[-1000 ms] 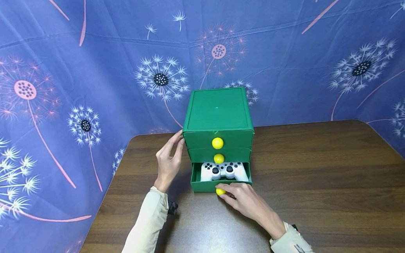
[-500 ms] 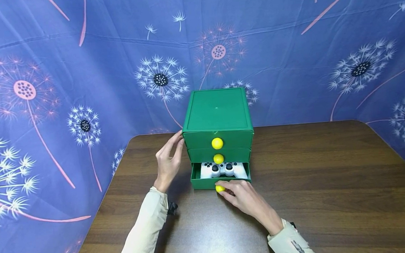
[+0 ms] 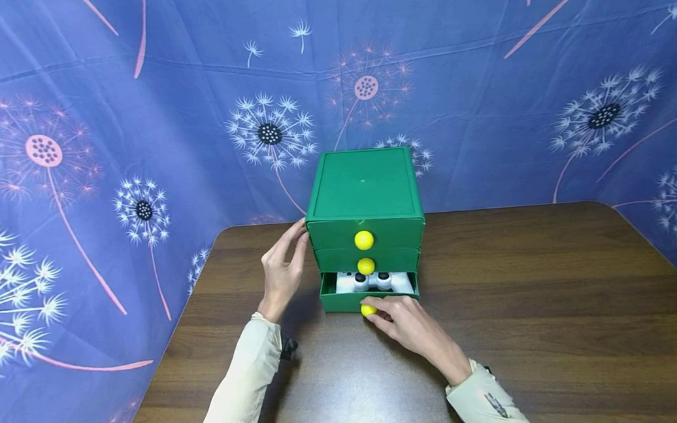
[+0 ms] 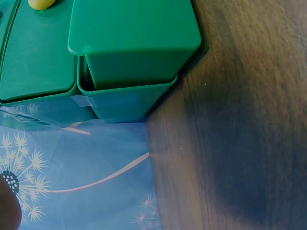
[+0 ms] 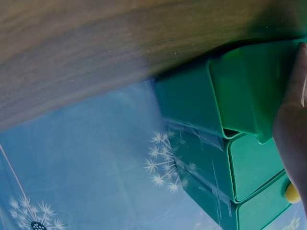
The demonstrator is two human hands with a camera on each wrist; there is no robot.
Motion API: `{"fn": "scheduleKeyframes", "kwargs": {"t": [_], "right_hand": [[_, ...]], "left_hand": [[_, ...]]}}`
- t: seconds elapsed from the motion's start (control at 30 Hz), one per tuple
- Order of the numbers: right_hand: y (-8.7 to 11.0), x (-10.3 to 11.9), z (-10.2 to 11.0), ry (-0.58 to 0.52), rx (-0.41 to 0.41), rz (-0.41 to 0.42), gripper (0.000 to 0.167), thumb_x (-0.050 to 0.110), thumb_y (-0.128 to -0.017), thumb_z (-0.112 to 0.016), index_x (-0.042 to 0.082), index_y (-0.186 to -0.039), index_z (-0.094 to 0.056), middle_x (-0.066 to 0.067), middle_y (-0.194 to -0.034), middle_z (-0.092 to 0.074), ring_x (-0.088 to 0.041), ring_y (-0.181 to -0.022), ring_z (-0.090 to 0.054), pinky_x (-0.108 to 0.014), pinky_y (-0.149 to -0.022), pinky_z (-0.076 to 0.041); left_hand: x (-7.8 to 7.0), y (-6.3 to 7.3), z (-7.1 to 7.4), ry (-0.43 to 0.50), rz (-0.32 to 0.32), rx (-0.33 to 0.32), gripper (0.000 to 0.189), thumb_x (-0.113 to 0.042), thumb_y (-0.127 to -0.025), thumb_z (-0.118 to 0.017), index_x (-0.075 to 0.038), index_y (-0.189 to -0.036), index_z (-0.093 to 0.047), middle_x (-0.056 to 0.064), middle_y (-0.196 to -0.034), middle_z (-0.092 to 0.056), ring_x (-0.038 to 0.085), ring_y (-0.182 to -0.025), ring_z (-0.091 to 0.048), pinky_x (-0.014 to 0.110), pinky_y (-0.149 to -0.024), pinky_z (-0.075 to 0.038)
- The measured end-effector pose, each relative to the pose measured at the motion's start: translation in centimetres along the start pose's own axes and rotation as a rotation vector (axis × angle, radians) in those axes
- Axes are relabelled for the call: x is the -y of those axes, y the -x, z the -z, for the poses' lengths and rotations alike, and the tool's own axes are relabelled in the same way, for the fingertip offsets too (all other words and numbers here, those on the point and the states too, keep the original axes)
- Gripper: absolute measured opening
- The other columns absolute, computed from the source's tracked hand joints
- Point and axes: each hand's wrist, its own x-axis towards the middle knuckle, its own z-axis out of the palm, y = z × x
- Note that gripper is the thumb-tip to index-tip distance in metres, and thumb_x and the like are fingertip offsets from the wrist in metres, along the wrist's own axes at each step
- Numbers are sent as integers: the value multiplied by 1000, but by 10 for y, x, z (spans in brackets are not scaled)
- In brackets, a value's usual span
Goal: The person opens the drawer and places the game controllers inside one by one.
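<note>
A green cabinet with three stacked drawers stands on the table. Its bottom drawer is partway out, and both wrist views show it jutting past the frame. Inside lies a white game controller, its back part hidden beneath the drawer above. My right hand pinches the yellow knob of that drawer between thumb and fingers. With extended fingertips, my left hand touches the cabinet's upper left edge.
Two more yellow knobs mark the pushed-in top drawer and middle drawer. Brown wood-grain table extends to both sides. Behind it hangs a blue cloth with dandelion prints.
The bottom drawer has slid inward a little, with my right hand on its knob. Less of the controller shows now. My left hand has stayed in place.
</note>
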Motion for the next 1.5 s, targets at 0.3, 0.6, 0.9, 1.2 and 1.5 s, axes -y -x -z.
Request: {"fn": "scheduleKeyframes", "kwargs": {"t": [0.3, 0.6, 0.9, 1.2, 1.5], "right_hand": [[-3, -4, -1, -17, -29, 27, 21, 4, -94, -77, 6, -115, -77, -2, -99, -76, -5, -76, -65, -24, -64, -59], [-6, -6, -1, -24, -20, 3, 24, 6, -94, -78, 5, -118, -76, -4, -102, -77, -6, -78, -68, -25, -66, -60], [-9, -7, 1, -49, 0, -23, 21, 4, -94, -77, 6, -115, -76, 5, -87, -70, -1, -67, -55, -19, -58, -53], [-13, -9, 1, -41, 2, -18, 20, 4, -94, -77, 7, -114, -76, 7, -84, -67, -3, -69, -55, -19, -59, -52], [-15, -11, 2, -37, 0, -40, 23, 6, -95, -77, 7, -117, -77, -2, -104, -76, -7, -78, -64, -24, -67, -59]], "left_hand": [[-1, 0, 0, -17, -1, -4, 35, 16, -91, -70, 5, -124, -71, 17, -117, -74, 28, -100, -74, 29, -90, -60], [-1, 0, 0, -11, 0, -6, 36, 17, -91, -70, 6, -125, -70, 19, -115, -74, 41, -94, -73, 27, -89, -59], [0, 0, 0, -21, -14, -5, 36, 17, -91, -69, 6, -125, -70, 19, -114, -74, 34, -95, -74, 24, -88, -59], [-2, -1, 0, -9, -4, -9, 36, 17, -90, -70, 6, -124, -70, 19, -116, -74, 36, -96, -74, 26, -90, -59], [0, 0, 0, -13, -7, -5, 36, 17, -91, -70, 6, -125, -70, 18, -115, -75, 44, -92, -73, 31, -87, -61]]}}
